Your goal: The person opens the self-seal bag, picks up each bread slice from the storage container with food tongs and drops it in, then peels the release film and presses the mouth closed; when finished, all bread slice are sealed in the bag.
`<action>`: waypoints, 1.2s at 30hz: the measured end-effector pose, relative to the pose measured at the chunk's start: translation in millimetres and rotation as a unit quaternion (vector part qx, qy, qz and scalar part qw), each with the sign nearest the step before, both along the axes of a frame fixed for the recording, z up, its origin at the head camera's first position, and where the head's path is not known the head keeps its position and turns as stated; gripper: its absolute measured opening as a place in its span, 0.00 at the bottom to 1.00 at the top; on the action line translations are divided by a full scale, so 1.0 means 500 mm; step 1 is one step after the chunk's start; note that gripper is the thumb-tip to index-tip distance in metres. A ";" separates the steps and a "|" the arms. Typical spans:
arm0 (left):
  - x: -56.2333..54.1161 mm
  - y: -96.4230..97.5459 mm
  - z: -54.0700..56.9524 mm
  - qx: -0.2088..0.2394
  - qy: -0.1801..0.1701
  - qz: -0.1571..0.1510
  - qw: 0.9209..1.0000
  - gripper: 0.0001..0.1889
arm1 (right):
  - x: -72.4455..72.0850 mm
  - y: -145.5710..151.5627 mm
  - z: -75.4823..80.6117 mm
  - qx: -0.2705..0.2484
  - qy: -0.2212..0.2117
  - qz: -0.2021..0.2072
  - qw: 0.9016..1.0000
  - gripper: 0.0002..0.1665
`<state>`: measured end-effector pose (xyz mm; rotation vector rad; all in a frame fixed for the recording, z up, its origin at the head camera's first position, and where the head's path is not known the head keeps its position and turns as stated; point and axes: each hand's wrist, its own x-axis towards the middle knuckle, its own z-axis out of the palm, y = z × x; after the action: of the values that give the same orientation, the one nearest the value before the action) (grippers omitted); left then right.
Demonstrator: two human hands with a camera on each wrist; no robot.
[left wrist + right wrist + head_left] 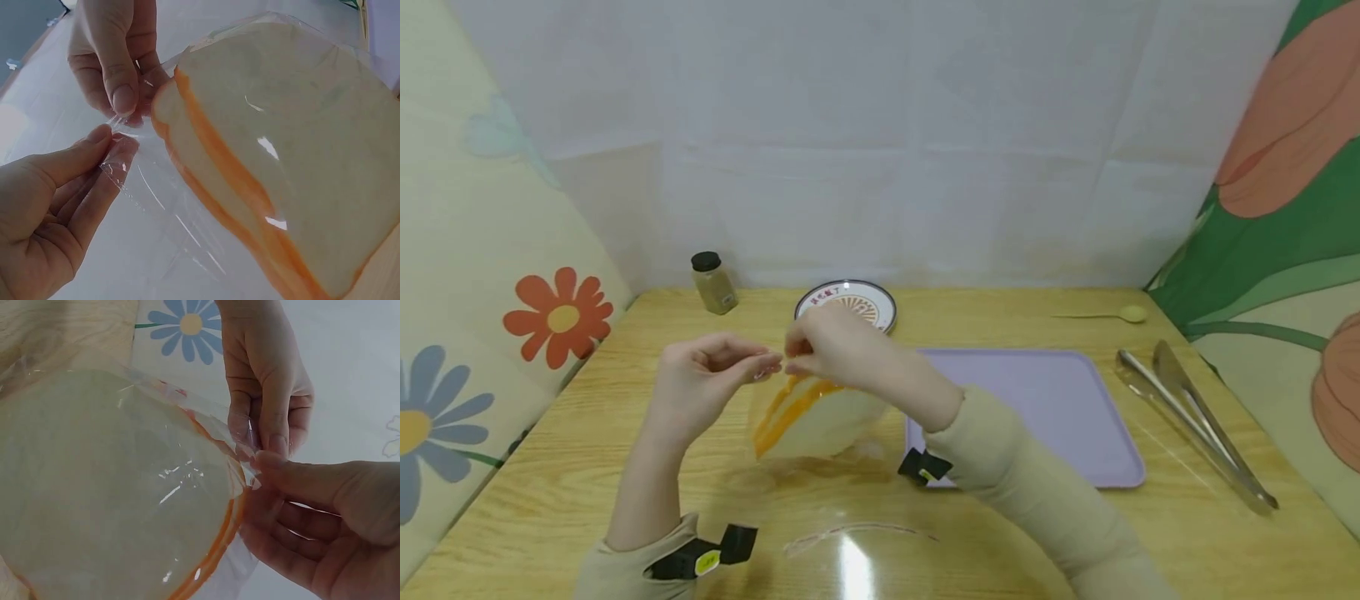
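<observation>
A clear plastic bag [169,200] with slices of bread [294,125] inside hangs above the table, its top edge between both hands. My left hand [700,387] pinches the bag's edge between thumb and fingers. Close beside it, my right hand [838,346] pinches the same edge, so the fingertips of both hands nearly meet. Orange-brown crust edges the pale slices, seen plainly in the right wrist view, where the bread [112,481] fills the left side. In the head view my right hand and forearm cover part of the bag.
A lilac tray [1037,400] lies to the right, with metal tongs [1202,425] and a yellow spoon [1131,314] beyond it. At the back are a round patterned plate [880,304] and a black-lidded jar [715,287]. A thin clear strip [857,527] lies near the front.
</observation>
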<state>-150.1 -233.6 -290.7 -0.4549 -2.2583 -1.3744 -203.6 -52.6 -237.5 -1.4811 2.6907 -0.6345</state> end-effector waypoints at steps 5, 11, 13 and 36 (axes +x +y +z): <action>-0.003 -0.011 -0.001 -0.012 -0.011 0.016 1.000 0.01 | -0.001 -0.013 -0.004 0.007 0.014 -0.018 1.000 0.07; -0.007 -0.025 -0.006 -0.003 -0.025 0.008 1.000 0.02 | -0.006 -0.025 -0.008 0.028 0.021 -0.039 0.999 0.08; -0.007 -0.031 -0.008 -0.006 -0.029 0.013 0.999 0.03 | -0.007 -0.027 -0.007 0.033 0.019 -0.047 0.998 0.08; -0.004 -0.060 -0.012 -0.021 -0.078 0.046 0.996 0.07 | -0.034 0.049 -0.025 0.014 -0.010 -0.053 0.998 0.08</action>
<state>-152.4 -263.5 -296.6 -0.2622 -2.4052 -1.3605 -220.6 -28.3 -249.9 -1.3265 2.7658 -0.6078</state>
